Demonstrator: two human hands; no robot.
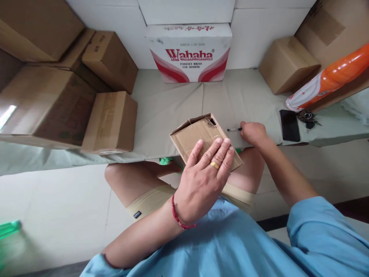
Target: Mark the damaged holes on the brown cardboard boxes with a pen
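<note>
My left hand (206, 173), with a gold ring and a red cord bracelet, lies flat on top of a small brown cardboard box (193, 136), fingers stretched out. The box sits at the cloth's front edge, above my lap; a far corner has a torn, dark hole. To its right, my right hand (254, 132) is closed at the end of a slim pen (233, 129) with a dark grip. The pen points left toward the box, close to the cloth. The palm side of my right hand is hidden.
A white and red Wahaha carton (191, 55) stands at the back. Several brown boxes (111, 121) are stacked left. On the right are another brown box (288, 63), an orange bottle (331, 79), a black phone (290, 125) and keys (308, 117). Pale cloth (170, 100) covers the surface.
</note>
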